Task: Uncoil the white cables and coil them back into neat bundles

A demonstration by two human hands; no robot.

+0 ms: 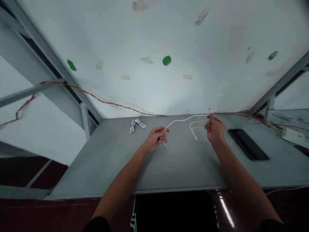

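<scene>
My left hand (156,138) grips a thin white cable (185,118) above the grey tabletop (183,170), with a short end poking out below the fingers. The cable runs across to my right hand (214,129), whose fingertips pinch it near a small white connector (209,110) sticking up. A looser white cable loop (194,129) lies just left of my right hand, and it seems to join the same cable. Left of my left hand rests a small bundled white cable (136,125).
A black flat slab (248,145), perhaps a tablet, lies right of my right hand. A white power strip (295,137) sits at the far right. Red and yellow wires (106,102) run along the white wall behind the table, between grey metal frame bars (48,58).
</scene>
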